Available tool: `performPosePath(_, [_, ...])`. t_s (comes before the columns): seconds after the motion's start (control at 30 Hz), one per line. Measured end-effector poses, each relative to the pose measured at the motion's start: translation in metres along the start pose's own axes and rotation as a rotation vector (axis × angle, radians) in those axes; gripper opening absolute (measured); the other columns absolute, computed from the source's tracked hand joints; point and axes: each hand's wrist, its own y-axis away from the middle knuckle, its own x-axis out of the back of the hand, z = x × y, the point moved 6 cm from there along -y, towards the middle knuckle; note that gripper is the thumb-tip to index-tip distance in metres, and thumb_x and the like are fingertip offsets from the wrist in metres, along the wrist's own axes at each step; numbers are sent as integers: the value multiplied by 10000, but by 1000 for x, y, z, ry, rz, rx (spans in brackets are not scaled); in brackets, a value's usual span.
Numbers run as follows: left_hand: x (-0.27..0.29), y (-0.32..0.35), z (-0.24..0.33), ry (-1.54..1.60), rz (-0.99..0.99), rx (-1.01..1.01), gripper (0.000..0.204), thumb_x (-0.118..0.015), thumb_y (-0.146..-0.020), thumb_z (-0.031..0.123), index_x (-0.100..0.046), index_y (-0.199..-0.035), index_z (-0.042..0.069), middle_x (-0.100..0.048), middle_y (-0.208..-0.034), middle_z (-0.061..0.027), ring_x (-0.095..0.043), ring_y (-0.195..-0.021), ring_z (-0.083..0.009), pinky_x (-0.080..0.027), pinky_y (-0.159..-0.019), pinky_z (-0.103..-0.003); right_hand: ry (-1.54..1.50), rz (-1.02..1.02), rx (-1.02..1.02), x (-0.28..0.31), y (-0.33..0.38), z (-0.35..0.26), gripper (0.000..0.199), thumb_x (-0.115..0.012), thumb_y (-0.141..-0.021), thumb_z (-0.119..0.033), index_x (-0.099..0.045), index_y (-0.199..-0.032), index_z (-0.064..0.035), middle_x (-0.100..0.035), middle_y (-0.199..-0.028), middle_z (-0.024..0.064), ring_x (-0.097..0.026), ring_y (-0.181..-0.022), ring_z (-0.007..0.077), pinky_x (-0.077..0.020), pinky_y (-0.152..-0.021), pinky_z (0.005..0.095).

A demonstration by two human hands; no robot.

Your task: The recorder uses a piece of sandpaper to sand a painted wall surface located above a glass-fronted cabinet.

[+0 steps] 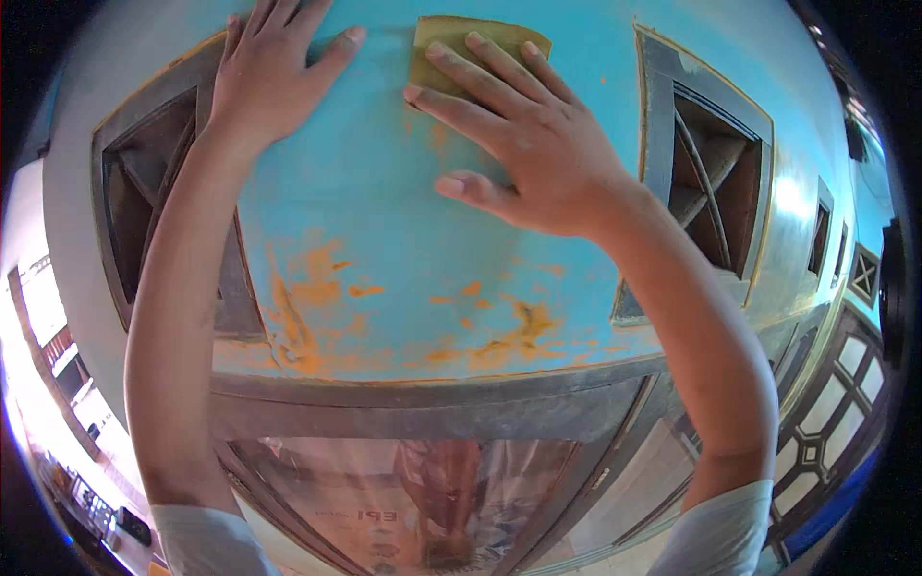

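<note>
fingers (480,82) half hide sandpaper (442,38)

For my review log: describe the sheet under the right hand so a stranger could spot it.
Start at the turquoise wall between two grey-framed vents. Near its top, the right hand presses a small sheet of sandpaper flat. It is the only olive-tan square there, unlike the orange scuffs lower down.

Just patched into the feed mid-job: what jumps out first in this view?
A turquoise painted wall fills the view, with orange patches showing through the paint low at centre. The right hand presses a tan sheet of sandpaper flat against it near the top, while the left hand lies spread on the wall beside it. Grey-framed vent openings flank both arms.
</note>
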Motion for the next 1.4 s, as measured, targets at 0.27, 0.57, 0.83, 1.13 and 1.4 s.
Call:
performPosePath(0.27, [-5, -12, 4, -522, -93, 447, 672, -393, -1048, 485, -238, -1598, 130, -163, -1672, -133, -142, -1540, -344, -104, -1268, -476, 168, 42, -641, 26, -39, 105, 679, -461, -1025, -503, -362, -1550, -83, -251, -1643, 178, -167, -1542, 332, -165, -1246, 454])
performPosePath(0.57, [-5, -11, 3, -523, -94, 420, 680, -395, -1045, 488, -230, -1601, 131, -173, -1670, -132, -148, -1540, -337, -105, -1268, -482, 37, -35, -494, 19, -72, 63, 644, -477, -1023, -479, -383, -1545, -113, -246, -1656, 122, -174, -1544, 284, -158, -1252, 444])
performPosePath(0.83, [-6, -10, -9, -596, -96, 415, 687, -404, -1040, 490, -229, -1601, 134, -176, -1668, -139, -152, -1538, -346, -110, -1269, -481, 72, -118, -466, 18, -61, 54, 671, -447, -1028, -517, -338, -1567, -132, -246, -1656, 114, -200, -1533, 317, -180, -1248, 451])
performPosePath(1.13, [2, -9, 2, -530, -123, 444, 687, -415, -1037, 487, -232, -1601, 139, -175, -1668, -138, -149, -1538, -346, -106, -1269, -484, 74, -93, -275, 13, -58, 41, 616, -515, -1009, -459, -423, -1522, -129, -300, -1629, 142, -237, -1518, 334, -218, -1234, 479])
performPosePath(1.4, [2, -17, 4, -541, -129, 414, 673, -410, -1045, 486, -232, -1603, 153, -166, -1672, -130, -137, -1542, -339, -90, -1271, -485, 65, 99, -791, 37, -17, 107, 603, -541, -996, -426, -450, -1495, -99, -340, -1607, 144, -267, -1504, 341, -231, -1228, 470])
